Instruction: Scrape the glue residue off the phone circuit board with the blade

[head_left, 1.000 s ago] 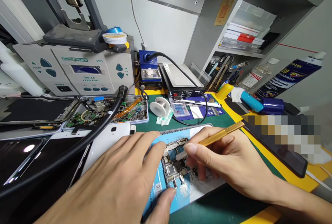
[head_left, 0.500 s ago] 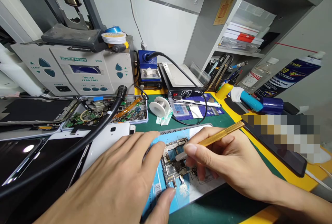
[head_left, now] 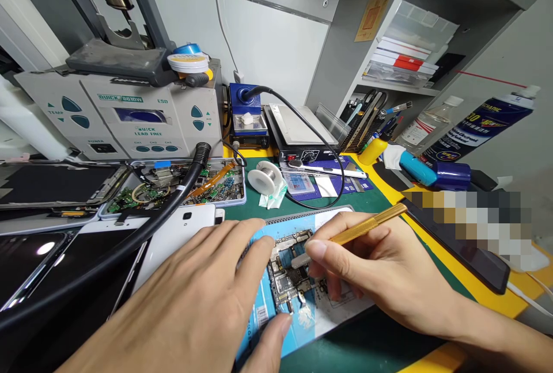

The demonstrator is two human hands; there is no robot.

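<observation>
A phone circuit board (head_left: 285, 284) lies on a blue and white pad (head_left: 311, 327) in front of me. My right hand (head_left: 358, 263) pinches a gold-handled tool (head_left: 367, 224), whose flat grey blade (head_left: 301, 260) rests over the middle of the board. My left hand (head_left: 207, 292) lies at the board's left side, thumb and fingers spread apart, with the fingertips at the board's upper left edge and the thumb near its lower edge. Nothing shows in the left hand; its palm is hidden. A pale smear (head_left: 306, 314) marks the pad below the board.
A hot air station (head_left: 129, 114) stands at the back left, its black hose (head_left: 159, 214) crossing phones and a tray of boards (head_left: 216, 186). Behind the pad are a solder spool (head_left: 264, 177) and a heating plate (head_left: 298, 125). A dark phone (head_left: 458, 246) lies at the right.
</observation>
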